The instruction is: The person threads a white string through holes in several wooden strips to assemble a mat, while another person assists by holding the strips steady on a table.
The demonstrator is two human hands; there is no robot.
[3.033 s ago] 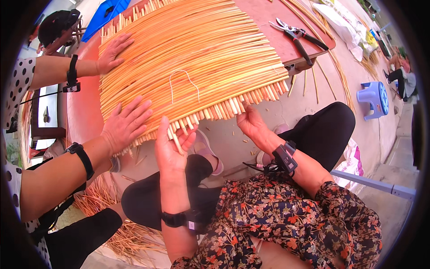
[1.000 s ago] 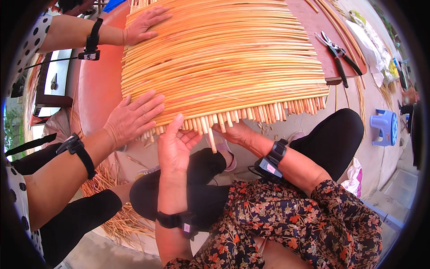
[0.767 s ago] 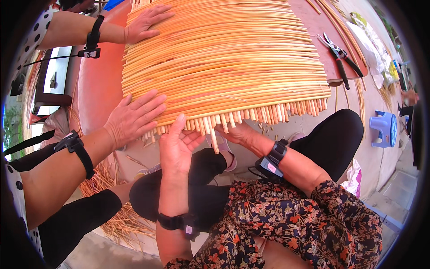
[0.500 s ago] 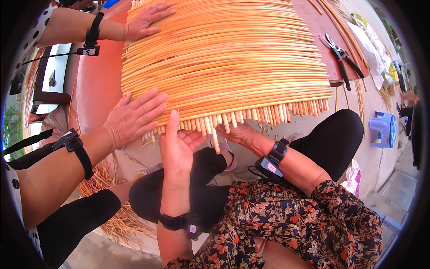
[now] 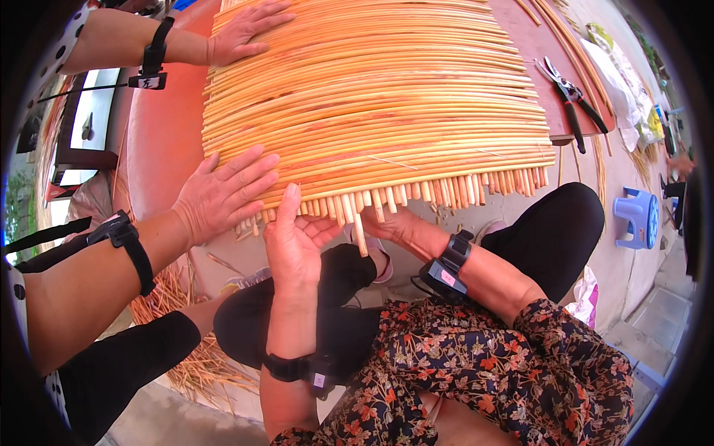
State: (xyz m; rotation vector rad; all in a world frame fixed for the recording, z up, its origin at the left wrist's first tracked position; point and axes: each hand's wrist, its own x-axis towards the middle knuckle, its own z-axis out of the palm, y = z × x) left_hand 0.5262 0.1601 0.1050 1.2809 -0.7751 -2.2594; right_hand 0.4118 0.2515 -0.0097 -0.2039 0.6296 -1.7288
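Note:
A mat of straw-coloured stalks lies over the table, its row of cut stalk ends sticking out along the near edge. My left hand holds this edge near its left end, thumb on top and fingers underneath. One longer stalk end points down between my hands. Under the edge, right of it, is my right hand; the mat hides its fingers. Another person's two hands rest flat on the mat's left side, one hand beside my left hand and the other hand farther back.
Pliers-like cutters with black and red handles lie on the reddish table at right, near loose stalks. A blue stool stands on the floor at right. Straw scraps are heaped on the floor at lower left. White sacks lie beyond the table.

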